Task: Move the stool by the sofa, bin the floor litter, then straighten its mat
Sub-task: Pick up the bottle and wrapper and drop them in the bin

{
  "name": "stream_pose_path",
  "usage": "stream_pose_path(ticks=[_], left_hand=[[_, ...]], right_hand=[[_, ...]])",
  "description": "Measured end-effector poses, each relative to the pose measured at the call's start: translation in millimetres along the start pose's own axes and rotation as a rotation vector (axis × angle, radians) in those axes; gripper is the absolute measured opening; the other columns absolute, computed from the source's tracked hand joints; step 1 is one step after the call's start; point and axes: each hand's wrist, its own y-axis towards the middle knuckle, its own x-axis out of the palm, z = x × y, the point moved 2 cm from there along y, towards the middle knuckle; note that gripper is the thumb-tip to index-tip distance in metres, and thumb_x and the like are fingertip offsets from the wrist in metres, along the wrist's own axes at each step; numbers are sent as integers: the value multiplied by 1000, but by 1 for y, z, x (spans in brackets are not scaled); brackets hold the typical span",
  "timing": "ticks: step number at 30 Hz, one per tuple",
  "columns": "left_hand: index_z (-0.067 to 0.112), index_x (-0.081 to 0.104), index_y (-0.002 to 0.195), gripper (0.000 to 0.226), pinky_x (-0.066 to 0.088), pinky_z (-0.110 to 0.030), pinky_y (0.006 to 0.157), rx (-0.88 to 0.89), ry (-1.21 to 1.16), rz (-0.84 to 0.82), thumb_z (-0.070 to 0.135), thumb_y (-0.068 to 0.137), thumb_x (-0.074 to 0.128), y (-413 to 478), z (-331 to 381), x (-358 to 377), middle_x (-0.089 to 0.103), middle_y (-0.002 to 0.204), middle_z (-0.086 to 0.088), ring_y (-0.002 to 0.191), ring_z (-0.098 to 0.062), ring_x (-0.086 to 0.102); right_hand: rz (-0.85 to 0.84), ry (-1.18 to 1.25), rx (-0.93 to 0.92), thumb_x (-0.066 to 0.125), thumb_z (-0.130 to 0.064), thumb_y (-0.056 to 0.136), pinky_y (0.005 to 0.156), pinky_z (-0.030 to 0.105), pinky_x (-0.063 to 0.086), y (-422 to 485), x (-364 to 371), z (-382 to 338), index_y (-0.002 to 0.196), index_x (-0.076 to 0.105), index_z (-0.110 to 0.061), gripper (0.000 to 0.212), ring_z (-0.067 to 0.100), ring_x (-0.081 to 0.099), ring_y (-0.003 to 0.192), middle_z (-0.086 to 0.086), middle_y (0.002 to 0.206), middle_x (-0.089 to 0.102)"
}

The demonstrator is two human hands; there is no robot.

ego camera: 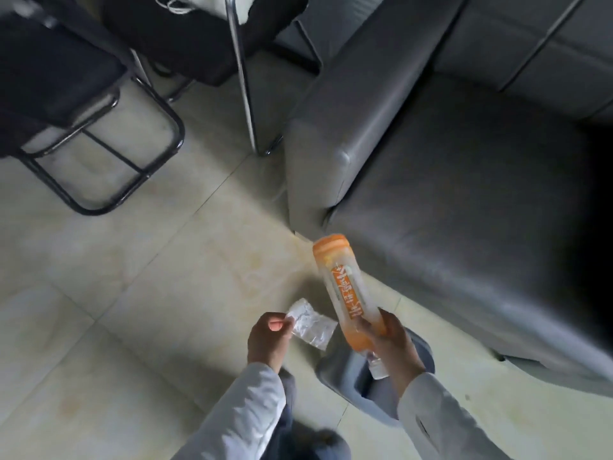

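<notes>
Mid litter step. Right hand [393, 343] grips bottle [345, 290] over bin [345, 370] at sofa [447, 194] front corner; left hand [267, 336] pinches wrapper [311, 323]. Neither binned. Stool, mat not visible, status unclear.

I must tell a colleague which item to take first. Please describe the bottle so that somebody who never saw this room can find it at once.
Find the grey sofa on the right; just off its front corner, above a grey bin, the right hand holds the bottle. It is a long plastic bottle with an orange label, unlike the small crumpled clear wrapper in the left hand.
</notes>
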Motion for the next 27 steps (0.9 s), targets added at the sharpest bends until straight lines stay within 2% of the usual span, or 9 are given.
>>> stream_pose_path(ticks=[1, 3, 6, 10, 12, 17, 19, 22, 27], left_hand=[[3, 61, 88, 15, 45, -28, 83, 7, -4, -16, 18, 84, 61, -14, 13, 1, 68, 89, -13, 88, -27, 65], [-3, 62, 93, 19, 48, -33, 85, 33, -13, -50, 15, 85, 60, -46, 42, 4, 71, 90, -22, 84, -30, 67], [7, 59, 87, 10, 49, -39, 91, 126, 55, -115, 17, 85, 60, -90, 81, 12, 72, 94, -24, 91, -33, 68], [6, 58, 90, 10, 49, -35, 79, 244, 106, -206, 14, 84, 60, -146, 126, 34, 70, 84, -19, 75, -29, 65], [5, 56, 94, 11, 47, -32, 72, 282, 124, -254, 12, 85, 58, -177, 141, 46, 63, 70, -5, 67, -26, 62], [9, 54, 99, 17, 45, -28, 68, 355, 227, -372, 13, 83, 60, -256, 152, 87, 56, 66, 6, 81, -28, 61], [5, 56, 102, 22, 49, -29, 73, 385, 285, -416, 15, 83, 60, -290, 149, 104, 65, 75, -2, 84, -29, 63], [1, 55, 103, 24, 49, -42, 97, 394, 344, -514, 13, 82, 61, -351, 133, 137, 67, 107, -21, 98, -35, 65], [-3, 56, 102, 23, 48, -20, 59, 492, 398, -644, 8, 82, 61, -462, 96, 196, 64, 91, -18, 62, -22, 58]], right_hand=[[29, 39, 8, 65, -34, 81, 73, 35, 55, -17, -15, -8, 126, 52, -12, 52, 28, 62, 93, 9, 111, 63], [97, 157, 18, 66, -29, 81, 62, 29, 52, -53, -47, -22, 127, 50, -12, 51, 29, 62, 91, 12, 113, 63], [203, 269, 4, 65, -24, 82, 58, 26, 52, -101, -93, -39, 126, 50, -8, 50, 32, 64, 93, 17, 114, 63], [371, 459, -21, 64, -21, 83, 45, 16, 50, -166, -146, -46, 112, 53, -9, 33, 17, 60, 68, 9, 92, 62], [446, 539, -18, 64, -24, 83, 51, 19, 50, -197, -164, -40, 106, 52, -13, 28, 13, 59, 66, 2, 83, 61], [631, 712, 26, 68, -29, 79, 62, 30, 49, -284, -203, -1, 106, 53, -16, 34, 24, 59, 76, 5, 87, 60], [686, 779, 37, 67, -29, 79, 54, 29, 46, -319, -215, 22, 103, 53, -15, 31, 23, 58, 68, 2, 78, 59], [795, 896, 79, 66, -28, 81, 51, 26, 45, -381, -235, 73, 104, 54, -13, 30, 22, 57, 66, 3, 80, 60], [924, 1049, 175, 62, -32, 83, 40, 17, 40, -486, -262, 164, 112, 53, -14, 35, 15, 55, 59, 10, 94, 62]])
